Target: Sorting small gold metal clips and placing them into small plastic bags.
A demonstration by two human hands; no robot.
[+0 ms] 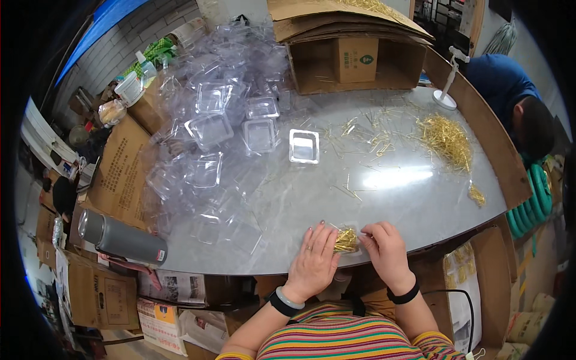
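Near the front edge of the table, a small clear plastic box (351,251) holds a bundle of thin gold wire pieces (345,239). My left hand (313,261) holds the box from its left side, fingers long and close together over it. At the box's right edge, my right hand (387,252) has thumb and forefinger closed together on the clear plastic. My fingers partly hide the box's sides. Farther up the table stands a single clear plastic box (305,146) with nothing visible inside.
A large heap of clear plastic boxes (210,99) covers the table's left side. Loose gold wire pieces (445,141) are piled at right. A grey bottle (123,237) lies at the left edge. Cardboard boxes (300,69) stand at the back. Another person (510,99) bends down beyond the right edge.
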